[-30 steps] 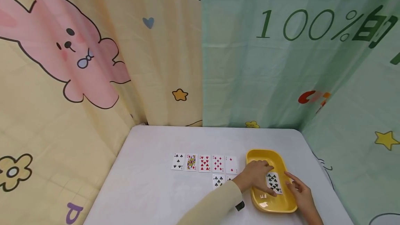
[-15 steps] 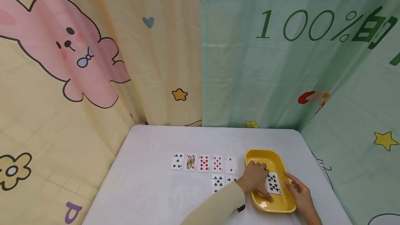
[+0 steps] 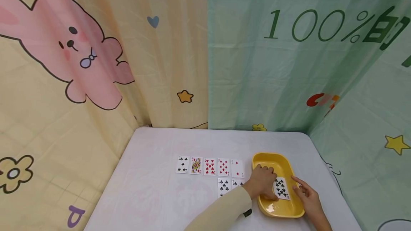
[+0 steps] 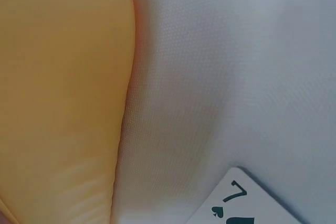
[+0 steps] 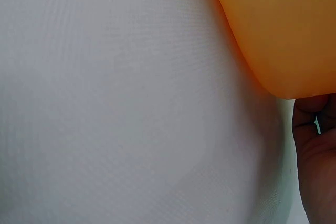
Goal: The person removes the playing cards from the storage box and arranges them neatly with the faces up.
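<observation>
A yellow tray (image 3: 263,206) stands at the right of the table, with a clubs playing card (image 3: 281,188) lying face up in it. My left hand (image 3: 262,181) reaches into the tray's left side, its thumb close to the card's lower left corner. What is under that palm is hidden. My right hand (image 3: 309,199) holds the tray's right rim, index finger and thumb reaching over it. In the right wrist view its fingers (image 5: 310,106) meet the tray's wall (image 5: 283,40). The left wrist view shows the tray's side (image 4: 63,87) close up.
Left of the tray runs a row of face-up cards: a clubs card (image 3: 182,164), a diamond picture card (image 3: 196,165), a hearts card (image 3: 210,167) and two diamonds cards (image 3: 223,167). Below are another clubs card (image 3: 223,187) and a seven of spades (image 4: 239,203), partly behind my sleeve.
My left hand has drawn left off the card in the tray, uncovering more of it, and its thumb has pulled in slightly. The right hand, tray and table cards stay put.
</observation>
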The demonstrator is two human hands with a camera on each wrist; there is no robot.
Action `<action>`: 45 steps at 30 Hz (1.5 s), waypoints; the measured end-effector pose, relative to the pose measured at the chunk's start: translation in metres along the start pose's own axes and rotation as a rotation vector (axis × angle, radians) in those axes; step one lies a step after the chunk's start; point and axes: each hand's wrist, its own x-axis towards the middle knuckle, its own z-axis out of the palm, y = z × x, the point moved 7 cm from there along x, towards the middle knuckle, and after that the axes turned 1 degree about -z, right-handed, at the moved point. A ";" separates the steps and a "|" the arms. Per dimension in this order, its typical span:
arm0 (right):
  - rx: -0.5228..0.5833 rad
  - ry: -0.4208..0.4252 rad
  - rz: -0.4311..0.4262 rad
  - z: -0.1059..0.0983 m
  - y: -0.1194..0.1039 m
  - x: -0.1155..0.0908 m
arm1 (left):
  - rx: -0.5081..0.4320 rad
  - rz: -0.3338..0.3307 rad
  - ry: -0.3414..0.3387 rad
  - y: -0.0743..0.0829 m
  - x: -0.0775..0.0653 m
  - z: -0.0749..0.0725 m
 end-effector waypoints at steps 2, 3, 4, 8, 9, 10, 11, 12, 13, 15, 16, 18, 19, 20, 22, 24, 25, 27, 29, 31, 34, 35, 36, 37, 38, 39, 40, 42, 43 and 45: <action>0.001 -0.006 -0.004 0.000 -0.001 0.000 | -0.004 0.002 -0.008 0.000 0.000 0.001; -0.001 -0.008 -0.010 0.000 -0.001 0.000 | -0.006 0.005 -0.009 0.000 0.000 0.001; -0.005 -0.006 -0.017 0.000 -0.001 0.000 | -0.013 0.006 -0.013 -0.001 0.001 0.001; -0.017 0.003 -0.054 0.000 -0.004 -0.001 | -0.032 0.018 -0.019 -0.002 0.001 0.002; -0.017 0.006 -0.062 -0.001 -0.005 -0.001 | -0.041 0.022 -0.017 -0.003 0.001 0.002; -0.017 0.008 -0.067 -0.001 -0.006 -0.002 | -0.048 0.025 -0.015 -0.003 0.002 0.002; -0.014 0.009 -0.073 -0.001 -0.007 -0.002 | -0.055 0.030 -0.013 -0.003 0.002 0.002; -0.012 0.009 -0.077 -0.001 -0.007 -0.003 | -0.065 0.036 -0.011 -0.003 0.002 0.002; -0.008 0.009 -0.079 -0.001 -0.007 -0.003 | -0.075 0.041 -0.009 -0.003 0.002 0.001; -0.004 0.008 -0.081 -0.002 -0.008 -0.003 | -0.093 0.052 -0.005 -0.003 0.001 -0.002; -0.004 0.007 -0.079 -0.002 -0.007 -0.003 | -0.101 0.057 -0.004 -0.003 0.000 -0.003; -0.008 0.006 -0.075 -0.002 -0.006 -0.002 | -0.116 0.064 0.002 -0.003 -0.001 -0.006; -0.009 0.005 -0.073 -0.002 -0.006 -0.002 | -0.118 0.067 0.005 -0.004 -0.002 -0.007; -0.014 0.005 -0.067 -0.002 -0.005 -0.002 | -0.119 0.068 0.007 -0.004 -0.002 -0.008; -0.019 0.000 -0.057 -0.002 -0.004 -0.001 | -0.117 0.068 0.008 -0.005 -0.002 -0.008; -0.022 -0.003 -0.049 -0.001 -0.003 0.000 | -0.112 0.066 0.007 -0.006 -0.002 -0.008; -0.021 -0.006 -0.043 -0.001 -0.003 0.000 | -0.109 0.065 0.007 -0.006 -0.002 -0.007; -0.022 -0.013 -0.037 0.000 -0.002 0.000 | -0.121 0.065 0.013 -0.006 -0.002 -0.007; -0.022 -0.012 -0.040 0.000 -0.002 0.000 | -0.151 0.070 0.030 -0.007 -0.003 -0.009; -0.022 -0.018 -0.040 0.001 -0.002 0.000 | -0.193 0.083 0.057 -0.010 -0.007 -0.010; -0.027 -0.016 -0.037 0.003 -0.001 -0.001 | -0.260 0.105 0.098 -0.022 -0.016 -0.013; -0.032 -0.012 -0.030 0.003 0.000 -0.001 | -0.282 0.112 0.108 -0.026 -0.020 -0.014; -0.037 -0.004 -0.022 0.003 0.000 0.000 | -0.300 0.117 0.115 -0.032 -0.023 -0.015; -0.042 0.005 -0.015 0.003 0.000 0.000 | -0.315 0.122 0.126 -0.037 -0.027 -0.016; -0.048 0.012 -0.008 0.002 0.001 0.000 | -0.330 0.122 0.134 -0.043 -0.031 -0.017; -0.055 0.016 -0.007 0.002 0.000 0.000 | -0.342 0.120 0.145 -0.049 -0.035 -0.018; -0.060 0.020 -0.004 0.001 0.000 0.000 | -0.358 0.113 0.153 -0.056 -0.038 -0.020; -0.062 0.023 -0.001 0.000 0.000 0.000 | -0.372 0.093 0.174 -0.068 -0.044 -0.021; -0.065 0.022 -0.002 0.000 -0.001 0.000 | -0.382 0.081 0.184 -0.074 -0.048 -0.022; -0.069 0.017 -0.008 0.000 -0.002 0.000 | -0.391 0.059 0.194 -0.085 -0.055 -0.024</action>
